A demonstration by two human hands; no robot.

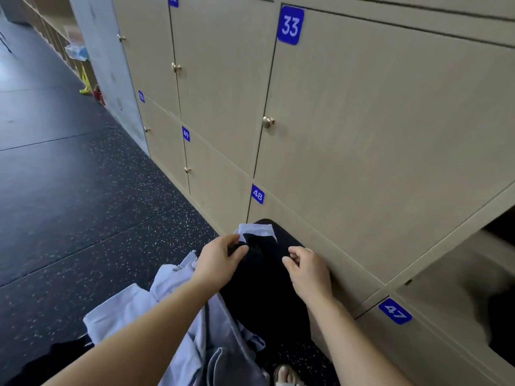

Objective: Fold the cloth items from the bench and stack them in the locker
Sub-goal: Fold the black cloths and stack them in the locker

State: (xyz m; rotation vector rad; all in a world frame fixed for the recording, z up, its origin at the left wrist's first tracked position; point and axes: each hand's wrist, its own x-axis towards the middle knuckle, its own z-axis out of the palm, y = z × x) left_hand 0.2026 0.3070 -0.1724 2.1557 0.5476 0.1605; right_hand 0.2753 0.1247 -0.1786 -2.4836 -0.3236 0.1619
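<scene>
My left hand (223, 257) pinches the far left corner of the black cloth (264, 291) between thumb and curled fingers. My right hand (308, 270) is curled too, nipping the same cloth's far right edge. The cloth lies lengthwise along the bench (289, 232), reaching nearly to its far end, where a small pale fold peeks out beneath it.

It looks thin, soft and light, so I judge it will sag and slide rather than hold a crease. Taking it by two corners and keeping the edge taut between my hands should work best.

A heap of pale blue cloth (125, 316) spills over the bench's left edge and near end, partly under the black one. It could drag along when I lift.

My sandalled foot (284, 376) stands on the speckled floor (83, 204) by the near end. The open locker (459, 274) gapes low on my right. It is blurred, and I cannot tell what is inside. The shut locker doors (376, 121), one with a brass knob (268, 122), run close along the bench's right edge, leaving little room to spread the fabric.
</scene>
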